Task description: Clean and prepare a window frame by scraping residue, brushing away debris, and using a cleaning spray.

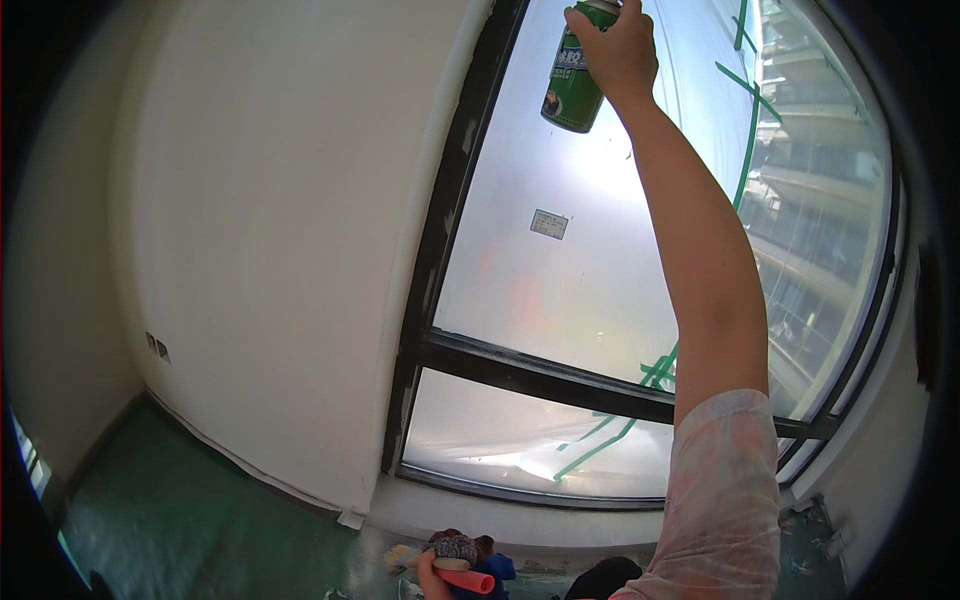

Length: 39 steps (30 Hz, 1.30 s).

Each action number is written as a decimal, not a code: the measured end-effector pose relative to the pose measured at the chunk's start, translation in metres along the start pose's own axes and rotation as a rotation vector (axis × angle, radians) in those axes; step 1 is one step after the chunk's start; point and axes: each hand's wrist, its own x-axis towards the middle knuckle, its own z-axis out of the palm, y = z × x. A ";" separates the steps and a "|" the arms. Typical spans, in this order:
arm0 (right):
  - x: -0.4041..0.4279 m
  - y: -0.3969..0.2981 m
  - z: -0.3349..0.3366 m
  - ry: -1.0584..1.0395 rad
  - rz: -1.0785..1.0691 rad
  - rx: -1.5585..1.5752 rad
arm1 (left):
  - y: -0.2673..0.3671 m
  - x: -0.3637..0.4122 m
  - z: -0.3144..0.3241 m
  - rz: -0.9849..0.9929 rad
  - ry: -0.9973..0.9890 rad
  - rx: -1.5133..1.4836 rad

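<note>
My right hand (pixel 626 56) is raised at the top of the view, wrapped around a green aerosol can (pixel 574 94) that bears writing. The can is slightly tilted in front of a window pane (pixel 495 285); its nozzle end is cut off by the frame's edge. Low in the view, my left hand (pixel 430 579) is partly visible, its fingers closed on a grey scrubber (pixel 454 549) with a pale base. A red tube (pixel 469 580) sticks out beside these fingers. Whether the tube is in the same grasp is hard to tell. On the pane is a small label (pixel 549 224).
A black window frame (pixel 525 371) crosses before me. Green tape (pixel 750 150) holds plastic film on the glass. To the left stands a pale wall (pixel 277 225) with wall sockets (pixel 157 347). Green sheeting (pixel 202 495) covers the floor. Debris (pixel 806 536) lies at lower right.
</note>
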 end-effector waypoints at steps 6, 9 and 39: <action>-0.200 -0.037 -0.041 -0.819 0.044 0.215 | 0.010 -0.020 0.027 -0.001 0.195 -0.108; -0.283 -0.040 -0.078 -1.210 0.128 0.230 | 0.007 -0.017 0.026 0.007 0.180 -0.097; -0.468 0.235 -0.481 -0.512 0.781 -0.961 | -0.024 -0.018 0.018 -0.106 0.121 0.043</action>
